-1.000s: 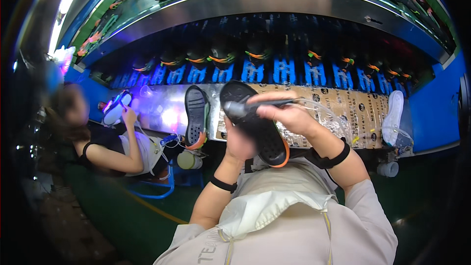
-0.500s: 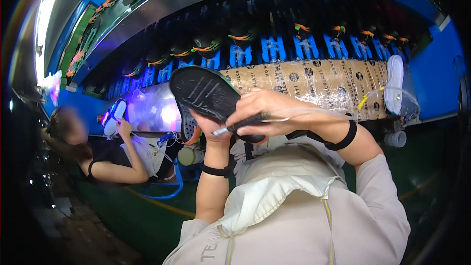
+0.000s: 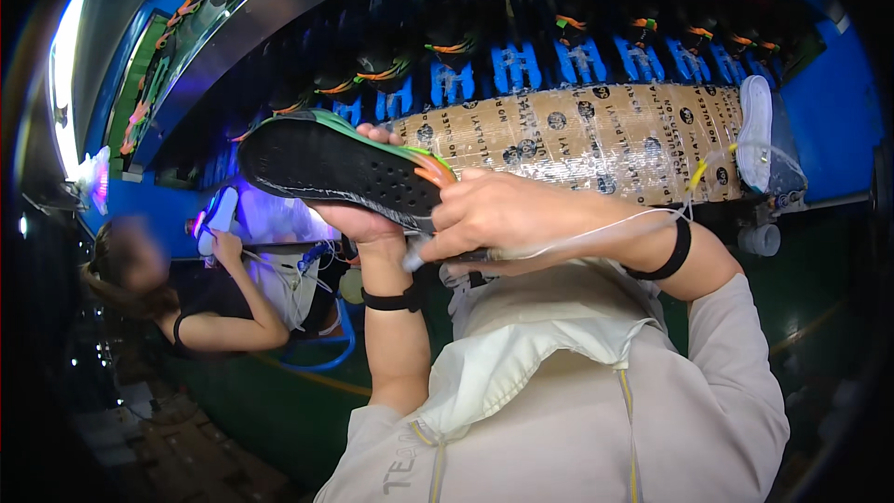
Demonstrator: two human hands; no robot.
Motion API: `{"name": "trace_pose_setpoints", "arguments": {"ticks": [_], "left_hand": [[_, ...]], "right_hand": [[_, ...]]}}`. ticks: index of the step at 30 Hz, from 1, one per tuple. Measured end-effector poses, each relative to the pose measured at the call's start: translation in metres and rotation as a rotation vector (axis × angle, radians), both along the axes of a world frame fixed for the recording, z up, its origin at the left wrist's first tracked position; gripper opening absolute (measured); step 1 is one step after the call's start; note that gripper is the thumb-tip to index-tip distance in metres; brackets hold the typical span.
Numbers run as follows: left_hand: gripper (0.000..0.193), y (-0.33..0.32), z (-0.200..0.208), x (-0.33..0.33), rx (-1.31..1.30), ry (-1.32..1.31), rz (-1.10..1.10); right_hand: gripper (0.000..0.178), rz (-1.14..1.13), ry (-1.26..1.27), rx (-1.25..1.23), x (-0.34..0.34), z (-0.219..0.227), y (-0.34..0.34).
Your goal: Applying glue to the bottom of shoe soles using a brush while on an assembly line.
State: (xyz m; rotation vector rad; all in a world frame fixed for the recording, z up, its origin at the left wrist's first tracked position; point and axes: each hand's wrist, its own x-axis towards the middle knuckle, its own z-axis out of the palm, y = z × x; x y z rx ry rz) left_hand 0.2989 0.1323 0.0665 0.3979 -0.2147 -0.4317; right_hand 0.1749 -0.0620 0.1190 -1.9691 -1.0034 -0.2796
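Observation:
My left hand [image 3: 358, 222] holds a shoe upper [image 3: 317, 168], its black underside turned up toward me. Green and orange show along its far side, and small holes dot the underside toward the right end. Some left fingers curl over the far edge while the palm supports the near one. My right hand [image 3: 494, 219] is closed around a slim dark-handled brush-like tool, mostly hidden by the fingers. Its pale tip [image 3: 413, 254] is blurred and sits below the shoe's near edge. A thin clear tube [image 3: 605, 226] trails from the tool along my right forearm. The right fingers are close against the shoe's right end.
Cardboard [image 3: 643, 144] under clear film covers the bench ahead. A white sole [image 3: 755, 130] stands at its right end, near a yellow tube fitting [image 3: 698, 173]. Behind runs a row of blue holders [image 3: 517, 67] with shoes. At left a co-worker [image 3: 219, 307] handles another sole [image 3: 219, 214].
The shoe has moved left and turned, so its underside now lies lengthwise, rounded end at left. My right hand has moved slightly down, and the tool's tip shows less.

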Motion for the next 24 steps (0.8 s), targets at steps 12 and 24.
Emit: {"name": "trace_pose_setpoints", "arguments": {"ticks": [12,24], "left_hand": [[0.094,0.004,0.045,0.022,-0.028,-0.257,-0.135],[0.096,-0.009,0.066,0.051,0.461,-0.395,-0.158]], "right_hand": [[0.027,-0.163,0.243,0.148,0.009,0.027,-0.011],[0.027,-0.099,0.083,-0.296,0.019,0.037,-0.013]]}}
